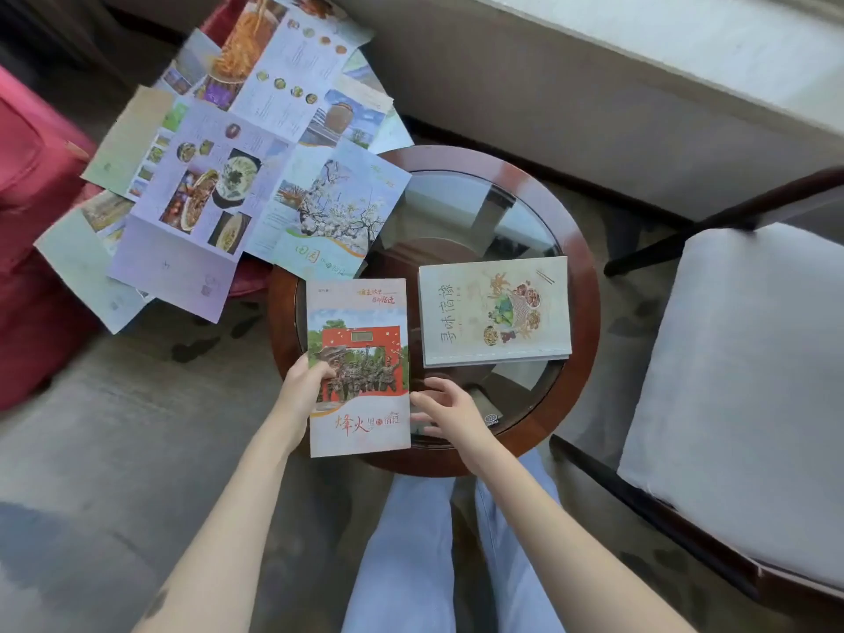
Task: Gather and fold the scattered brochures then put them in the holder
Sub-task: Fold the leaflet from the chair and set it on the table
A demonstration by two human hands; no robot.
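The left hand (pixel 305 386) pinches the folded brochure (pixel 358 365) by its left edge at the bench's (pixel 580 285) near-left rim, long axis pointing away, while the right hand (pixel 450 411), fingers spread and empty, hovers just beside its right edge.

Paper, glass and polished wood

My brochures (pixel 255 175) are smooth printed paper; the table (pixel 580 285) has a glossy dark wood rim around reflective glass; the chair cushion (pixel 740 386) is matt cloth.

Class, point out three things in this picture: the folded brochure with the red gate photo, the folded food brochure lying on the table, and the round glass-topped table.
Red gate brochure (pixel 361 395): head view, lower cover.
Food brochure (pixel 495 310): head view, cover middle.
Round table (pixel 580 285): head view, wooden rim.
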